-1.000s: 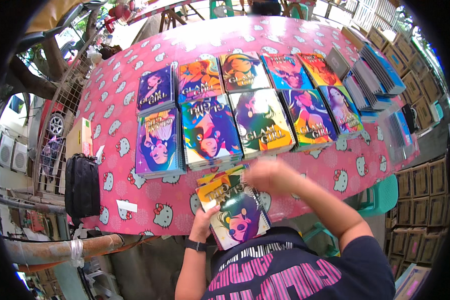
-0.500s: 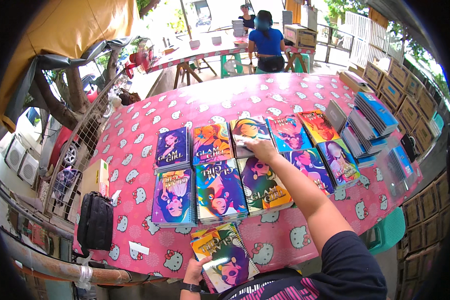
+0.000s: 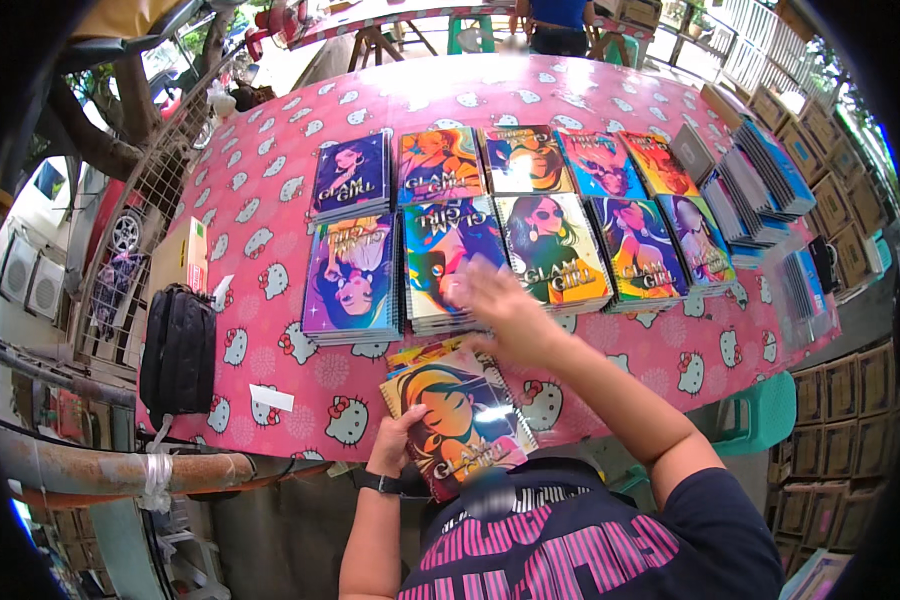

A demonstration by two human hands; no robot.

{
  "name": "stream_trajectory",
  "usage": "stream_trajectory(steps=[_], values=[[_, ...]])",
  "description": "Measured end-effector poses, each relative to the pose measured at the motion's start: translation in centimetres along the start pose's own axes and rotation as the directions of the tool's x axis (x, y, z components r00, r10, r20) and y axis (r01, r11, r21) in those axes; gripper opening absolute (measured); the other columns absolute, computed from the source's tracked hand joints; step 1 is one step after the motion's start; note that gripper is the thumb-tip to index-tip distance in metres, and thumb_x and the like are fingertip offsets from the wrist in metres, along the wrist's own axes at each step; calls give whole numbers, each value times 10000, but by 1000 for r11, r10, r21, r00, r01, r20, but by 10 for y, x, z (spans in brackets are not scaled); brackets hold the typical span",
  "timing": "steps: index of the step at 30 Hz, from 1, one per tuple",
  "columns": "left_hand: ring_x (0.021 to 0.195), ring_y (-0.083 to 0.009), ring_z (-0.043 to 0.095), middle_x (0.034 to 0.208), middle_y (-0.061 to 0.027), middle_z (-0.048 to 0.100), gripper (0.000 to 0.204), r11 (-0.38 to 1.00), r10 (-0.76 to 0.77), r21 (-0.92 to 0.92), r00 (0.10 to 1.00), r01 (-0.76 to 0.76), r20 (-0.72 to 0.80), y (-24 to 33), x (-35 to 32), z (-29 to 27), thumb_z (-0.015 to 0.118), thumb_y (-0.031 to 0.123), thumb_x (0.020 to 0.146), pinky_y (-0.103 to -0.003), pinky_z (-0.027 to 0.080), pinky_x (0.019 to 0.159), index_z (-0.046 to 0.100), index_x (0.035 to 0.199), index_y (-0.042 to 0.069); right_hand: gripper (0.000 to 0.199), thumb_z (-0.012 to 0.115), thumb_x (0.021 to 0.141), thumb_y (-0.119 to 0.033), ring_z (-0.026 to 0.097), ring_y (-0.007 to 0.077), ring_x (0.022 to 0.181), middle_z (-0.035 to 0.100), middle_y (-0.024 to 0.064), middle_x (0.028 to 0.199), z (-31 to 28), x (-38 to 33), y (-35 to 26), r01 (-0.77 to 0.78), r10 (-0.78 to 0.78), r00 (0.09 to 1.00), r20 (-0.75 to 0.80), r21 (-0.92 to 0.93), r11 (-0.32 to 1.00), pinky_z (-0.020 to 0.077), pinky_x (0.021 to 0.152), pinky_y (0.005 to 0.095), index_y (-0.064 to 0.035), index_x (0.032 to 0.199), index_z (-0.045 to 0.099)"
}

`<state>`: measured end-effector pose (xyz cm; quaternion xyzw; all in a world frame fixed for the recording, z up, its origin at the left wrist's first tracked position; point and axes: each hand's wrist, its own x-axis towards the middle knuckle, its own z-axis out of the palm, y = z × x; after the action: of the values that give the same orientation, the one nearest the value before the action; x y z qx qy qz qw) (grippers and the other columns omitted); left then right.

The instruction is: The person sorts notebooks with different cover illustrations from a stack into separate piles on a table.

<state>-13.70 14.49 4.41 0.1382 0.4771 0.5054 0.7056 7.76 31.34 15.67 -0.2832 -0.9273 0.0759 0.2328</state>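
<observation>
My left hand [image 3: 397,440] grips a small pile of spiral notebooks at the table's near edge, thumb on top. The uppermost notebook [image 3: 460,415] has a cover with an orange-haired figure and lies slightly askew over the others. Holding nothing, my right hand [image 3: 510,312] hovers blurred, fingers spread, over the near edge of a blue-and-purple notebook stack [image 3: 448,255]. Beside it are a purple stack [image 3: 350,275] to the left and a green-and-yellow one [image 3: 555,245] to the right. Behind these runs another row, with an orange-and-brown stack [image 3: 527,160] in its middle.
More notebooks [image 3: 755,185] are piled at the table's right end. A black bag [image 3: 178,350] and a cardboard box [image 3: 180,262] sit at the left edge. Cartons [image 3: 850,420] and a green stool [image 3: 760,415] stand to the right. A person [image 3: 558,28] is at the far table.
The orange-haired notebook has come from the back row's middle stack onto my left hand's pile. My right hand has let go and drawn back toward me. The view has tilted down.
</observation>
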Motion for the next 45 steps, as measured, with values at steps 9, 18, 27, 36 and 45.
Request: stream_trajectory(steps=[9, 18, 27, 36, 45], values=[[1096, -249, 552, 1231, -117, 545, 585, 980, 45, -200, 982, -8, 183, 10, -5, 11, 456, 473, 917, -414, 468, 917, 424, 1290, 22, 445, 638, 762, -186, 476, 277, 1193, 554, 127, 1205, 26, -12, 19, 17, -13, 998, 56, -68, 998, 317, 1023, 501, -79, 1183, 539], [916, -174, 601, 1016, -64, 590, 409, 998, -13, -59, 999, 15, 29, 11, -8, 4, 660, 104, 783, -354, 519, 802, 491, 1148, 32, 276, 638, 737, -29, 612, 282, 906, 646, 108, 977, 9, 35, 17, -29, -85, 975, 207, 492, 870, 479, 789, 347, -83, 1008, 646], [938, -183, 600, 1062, -76, 593, 470, 988, 147, -9, 967, -152, -209, 11, -35, -18, 675, 36, 766, -329, 502, 814, 479, 1193, 28, 345, 567, 849, -334, 584, 262, 1065, 600, 109, 1171, 93, 183, 156, -52, 50, 999, -13, -295, 954, 481, 862, 401, -154, 1141, 607], [1122, -233, 523, 1246, -116, 519, 702, 909, 230, -347, 972, -230, -44, 25, -59, -51, 476, 567, 865, -397, 436, 946, 385, 1318, 39, 192, 671, 775, -116, 649, 240, 880, 683, 78, 956, -24, 110, -4, -40, -185, 922, 341, 557, 830, 505, 800, 323, -83, 965, 680], [1056, -217, 576, 1198, -130, 560, 549, 935, 196, -317, 976, -158, 90, 30, -49, -50, 525, 372, 895, -360, 490, 886, 420, 1287, 2, 795, 675, 759, -335, 212, 383, 1354, 260, 202, 1446, 125, 126, -68, 82, -39, 964, 264, -152, 985, 208, 1080, 521, -86, 1400, 274]])
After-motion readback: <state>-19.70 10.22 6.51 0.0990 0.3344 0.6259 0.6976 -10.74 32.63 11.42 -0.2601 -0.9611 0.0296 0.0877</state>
